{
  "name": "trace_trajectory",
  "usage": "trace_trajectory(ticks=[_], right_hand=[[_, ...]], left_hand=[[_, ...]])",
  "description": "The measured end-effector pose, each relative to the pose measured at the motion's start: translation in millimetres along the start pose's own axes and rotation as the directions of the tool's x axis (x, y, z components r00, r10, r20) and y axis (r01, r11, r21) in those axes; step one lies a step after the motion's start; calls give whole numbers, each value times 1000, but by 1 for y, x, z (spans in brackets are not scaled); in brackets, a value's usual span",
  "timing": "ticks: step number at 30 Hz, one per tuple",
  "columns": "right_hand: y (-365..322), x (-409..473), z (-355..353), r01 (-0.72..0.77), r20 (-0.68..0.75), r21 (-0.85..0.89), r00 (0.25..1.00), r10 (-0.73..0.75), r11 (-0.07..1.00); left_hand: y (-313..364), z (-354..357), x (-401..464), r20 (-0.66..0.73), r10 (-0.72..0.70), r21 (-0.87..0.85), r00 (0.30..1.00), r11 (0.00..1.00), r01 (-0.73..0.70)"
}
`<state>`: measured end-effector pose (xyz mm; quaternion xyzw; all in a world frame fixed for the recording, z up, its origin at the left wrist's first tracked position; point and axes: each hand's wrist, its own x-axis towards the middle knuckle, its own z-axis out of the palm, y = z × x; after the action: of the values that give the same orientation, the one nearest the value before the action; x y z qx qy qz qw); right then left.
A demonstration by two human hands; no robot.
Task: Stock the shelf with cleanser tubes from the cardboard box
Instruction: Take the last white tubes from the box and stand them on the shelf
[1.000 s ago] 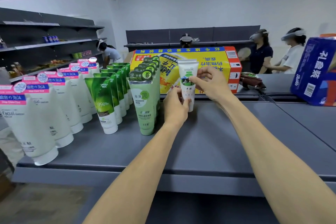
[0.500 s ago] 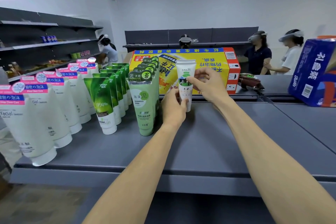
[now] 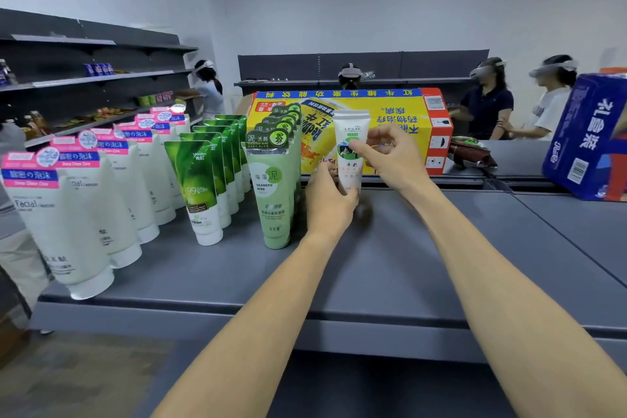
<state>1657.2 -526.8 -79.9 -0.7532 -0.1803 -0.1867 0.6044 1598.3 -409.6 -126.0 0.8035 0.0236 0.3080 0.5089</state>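
Observation:
A small white cleanser tube (image 3: 351, 132) with a green label stands upright, cap down, on the grey shelf (image 3: 390, 268), in front of the yellow cardboard box (image 3: 400, 119). My left hand (image 3: 330, 202) grips its lower end, fingers curled round the base. My right hand (image 3: 395, 158) pinches the tube's middle from the right with thumb and fingertips. Just left of it stands a row of pale green seaweed tubes (image 3: 273, 190). Further left are rows of dark green tubes (image 3: 198, 187) and white tubes (image 3: 68, 224) with pink and blue headers.
A blue carton (image 3: 588, 139) sits on the shelf at the far right, and a dark bag (image 3: 473, 149) lies beside the yellow box. Several people wearing headsets stand behind at other shelves. Bare grey shelf extends right of my hands.
Both hands and the white tube have stayed almost in place; the tube has sunk slightly toward the shelf top, and my right fingers have shifted a little on its middle.

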Motion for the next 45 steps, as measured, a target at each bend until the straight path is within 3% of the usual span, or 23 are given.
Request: trace_trajectory(ticks=[4,9,14,21,27,33,37,42,45], right_hand=[[-5,-7,-1,6,-16,-48,1000,-7,999],[-31,-30,-12,49,-131,-23,990,-51,999],[-60,-57,-19,79,-53,-87,995,-84,993],[-79,-117,-27,64,-7,-37,998,-65,997],[-86,-186,-22,26,25,-28,999,-26,999],[-91,-245,-20,-47,18,-58,999,48,997],[-78,-306,-16,-131,14,-53,991,131,990],[-37,-379,-5,-298,56,-90,951,303,950],[4,-425,8,-455,80,-124,881,466,882]], left_hand=[[6,-8,-12,-1,11,146,1000,989,-10],[23,-23,-29,17,59,128,998,990,-61],[40,-39,-45,101,119,120,988,984,-131],[49,-73,-105,209,140,17,968,989,-147],[38,-105,-156,217,172,56,961,980,-188],[20,-125,-217,174,142,18,974,989,-148],[-10,-131,-265,220,97,-6,971,995,-98],[-67,-130,-314,343,-74,63,937,996,56],[-107,-128,-346,438,-209,104,874,978,182]])
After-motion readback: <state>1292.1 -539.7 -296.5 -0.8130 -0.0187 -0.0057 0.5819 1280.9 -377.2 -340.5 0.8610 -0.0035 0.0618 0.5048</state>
